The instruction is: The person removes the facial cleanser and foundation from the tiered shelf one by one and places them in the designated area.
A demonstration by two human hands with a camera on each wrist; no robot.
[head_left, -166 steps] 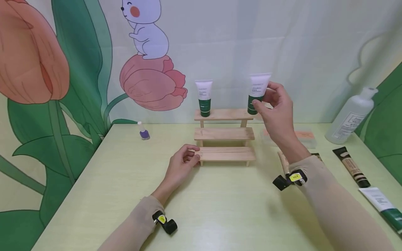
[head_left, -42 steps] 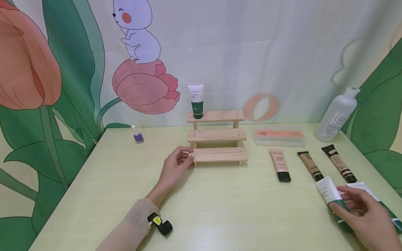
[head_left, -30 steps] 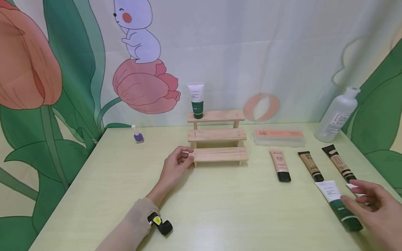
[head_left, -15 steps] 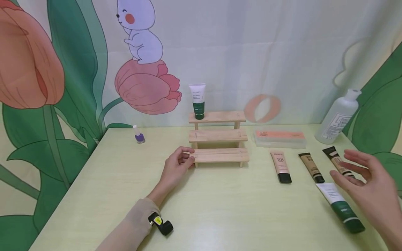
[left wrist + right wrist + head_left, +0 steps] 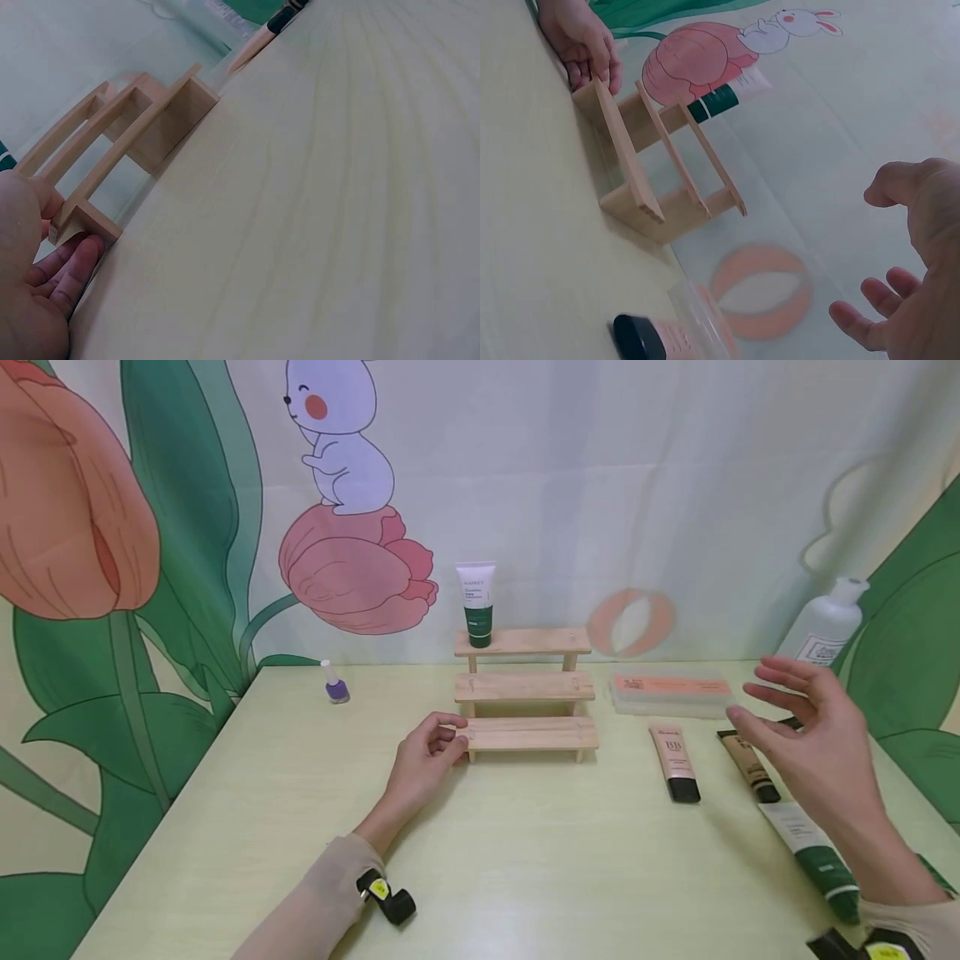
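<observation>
My left hand (image 5: 423,756) pinches the left end of the bottom shelf of a three-step wooden display stand (image 5: 525,687). In the left wrist view, that hand's fingers (image 5: 75,274) reach under the shelf end. A white-and-green squeeze tube (image 5: 478,606) stands cap down at the left of the top step. My right hand (image 5: 825,747) is raised over the right side of the table, fingers spread and holding nothing. Below it lie another white-and-green tube (image 5: 821,864), a brown tube (image 5: 750,766) and, mostly hidden by the hand, a black-ended tube (image 5: 792,722).
Right of the stand lie a pink BB cream tube (image 5: 675,762) and a flat clear case (image 5: 671,693). A white bottle (image 5: 825,625) stands at the back right, partly behind my right hand. Purple nail polish (image 5: 337,687) stands far left. A printed curtain hangs behind.
My right hand brought a white-and-green tube from the top step's right end down to the table at the right, let go, then rose up and leftward. My left hand stayed on the stand.
</observation>
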